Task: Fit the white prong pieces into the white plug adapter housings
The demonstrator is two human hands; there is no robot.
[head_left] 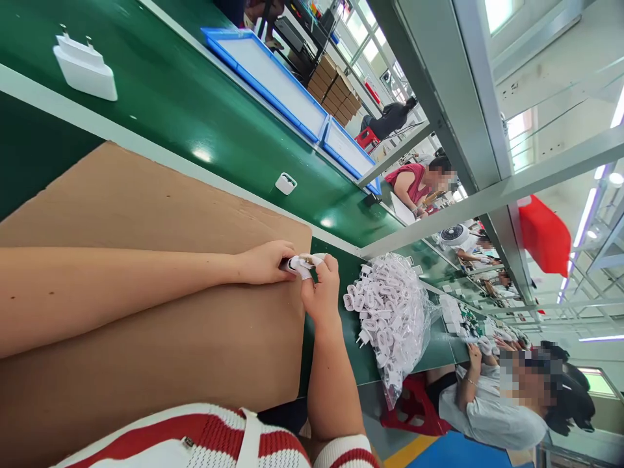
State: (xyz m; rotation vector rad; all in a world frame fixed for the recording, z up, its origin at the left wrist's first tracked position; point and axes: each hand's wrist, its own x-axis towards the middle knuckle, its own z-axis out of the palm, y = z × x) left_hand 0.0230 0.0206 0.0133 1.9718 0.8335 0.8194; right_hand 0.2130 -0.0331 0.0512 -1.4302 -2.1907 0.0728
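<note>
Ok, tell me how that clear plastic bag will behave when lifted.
The clear plastic bag will likely sag and shift, its film looking thin and wrinkled around loose white parts. Some may spill, since several seem uncovered at its edge.

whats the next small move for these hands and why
Probably steady the white plastic part with the left hand and turn it slightly with the right hand for a closer look. Both hands have their fingertips on it near the edge of the cardboard, and its finer details are too small to make out, so a check seems sensible.
</note>
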